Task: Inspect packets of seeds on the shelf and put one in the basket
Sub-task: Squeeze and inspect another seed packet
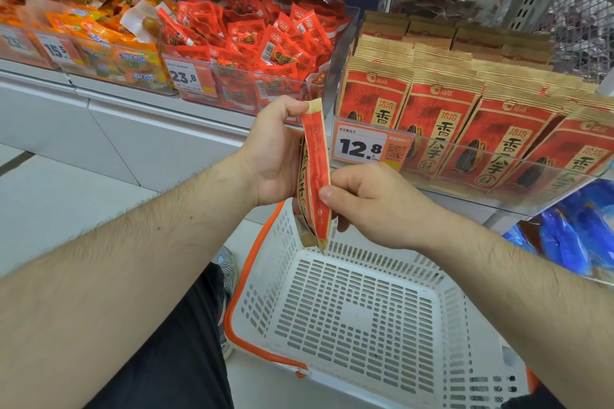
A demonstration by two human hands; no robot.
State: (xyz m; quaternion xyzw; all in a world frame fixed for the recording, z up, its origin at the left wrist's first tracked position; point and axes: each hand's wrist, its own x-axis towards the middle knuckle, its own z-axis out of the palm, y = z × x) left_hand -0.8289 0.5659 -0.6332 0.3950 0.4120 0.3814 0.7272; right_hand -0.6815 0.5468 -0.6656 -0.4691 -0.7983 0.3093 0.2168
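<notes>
A red and tan seed packet [315, 173] hangs edge-on in front of me, above the far rim of a white plastic basket [352, 319]. My left hand [277, 156] pinches the packet's top corner. My right hand [372, 202] grips its lower edge between thumb and fingers. Rows of matching seed packets [442, 123] stand upright on the shelf to the right, behind a clear front strip with a 12.8 price tag [362, 143]. The basket sits on the floor and holds nothing.
A clear bin of small red snack packs [252, 46] stands on the shelf to the left, with orange packs [99, 36] further left. Blue bags [578, 236] fill the lower right shelf. The basket has orange handles [246, 276]. My leg and shoe [226, 269] are beside it.
</notes>
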